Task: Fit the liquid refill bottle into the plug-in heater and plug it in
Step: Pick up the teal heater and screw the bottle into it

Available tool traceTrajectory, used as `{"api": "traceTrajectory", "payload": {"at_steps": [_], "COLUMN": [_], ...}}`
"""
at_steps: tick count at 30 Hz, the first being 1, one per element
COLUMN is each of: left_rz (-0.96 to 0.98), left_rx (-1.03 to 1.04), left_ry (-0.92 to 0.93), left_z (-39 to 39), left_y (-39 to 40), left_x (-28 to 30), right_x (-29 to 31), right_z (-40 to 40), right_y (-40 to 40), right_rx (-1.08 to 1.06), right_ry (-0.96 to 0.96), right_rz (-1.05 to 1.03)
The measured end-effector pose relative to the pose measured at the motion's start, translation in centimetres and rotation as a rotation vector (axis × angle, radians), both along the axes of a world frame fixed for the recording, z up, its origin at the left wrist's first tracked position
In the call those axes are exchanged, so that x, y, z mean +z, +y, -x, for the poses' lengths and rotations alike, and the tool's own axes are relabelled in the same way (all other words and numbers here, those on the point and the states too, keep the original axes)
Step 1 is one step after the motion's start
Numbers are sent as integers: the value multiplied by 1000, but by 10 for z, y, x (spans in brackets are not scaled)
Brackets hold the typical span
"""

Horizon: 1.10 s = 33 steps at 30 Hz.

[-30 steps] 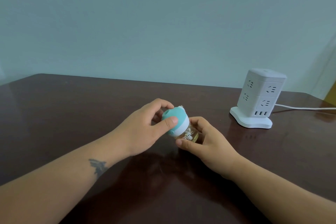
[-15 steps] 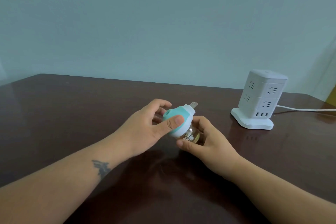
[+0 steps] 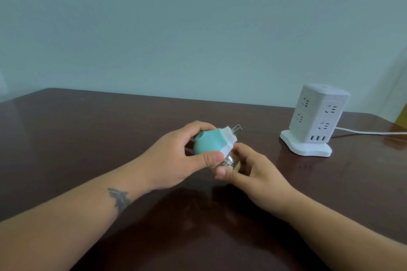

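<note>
The teal and white plug-in heater (image 3: pixel 211 143) is held above the table in my left hand (image 3: pixel 176 160), thumb on its lower front. Its metal prongs point up and to the right. Under it sits the clear refill bottle (image 3: pixel 229 164) with yellowish liquid, its neck up inside the heater. My right hand (image 3: pixel 253 174) grips the bottle from the right, thumb across its bottom. The white socket tower (image 3: pixel 317 116) stands on the table to the right, apart from both hands.
A dark glossy wooden table (image 3: pixel 88 138) spreads under my arms. The socket tower's white cable (image 3: pixel 370 132) runs off to the right edge. A plain pale wall rises behind the table.
The heater has turned in my left hand, so its white back and prongs now face up and right. My left thumb has slid lower. The right hand stays on the bottle.
</note>
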<state>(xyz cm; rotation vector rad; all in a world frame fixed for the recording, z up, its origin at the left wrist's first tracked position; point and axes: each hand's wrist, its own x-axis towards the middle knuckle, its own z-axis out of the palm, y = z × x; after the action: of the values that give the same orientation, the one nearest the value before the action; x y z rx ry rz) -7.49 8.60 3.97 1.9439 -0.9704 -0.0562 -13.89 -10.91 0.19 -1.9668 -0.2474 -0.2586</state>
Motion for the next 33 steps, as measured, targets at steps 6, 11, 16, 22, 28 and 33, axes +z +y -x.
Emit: {"api": "traceTrajectory", "payload": {"at_steps": [6,11,16,22,28,33], "left_rz": [-18,22,-4,23,92,108], "left_rx": [-31,78,188,207,110,41], "left_ry": [-5,-30,-106,-154,-100,-78], "left_z": [-2,2,12,21,22,22], "left_y": [2,-2,-8,-12,-11,-9], "left_x": [2,0,-4,-4,0,3], "right_x": [5,6,12,15,17,16], "right_z": [4,6,12,17,18,17], "right_y": [2,6,14,24,23,21], "right_rx": [103,55,-110,-245,-160,-61], "right_ry": [68,55,10,-59,-87,-69], "right_rz": [-99,-37,262,425,355,256]}}
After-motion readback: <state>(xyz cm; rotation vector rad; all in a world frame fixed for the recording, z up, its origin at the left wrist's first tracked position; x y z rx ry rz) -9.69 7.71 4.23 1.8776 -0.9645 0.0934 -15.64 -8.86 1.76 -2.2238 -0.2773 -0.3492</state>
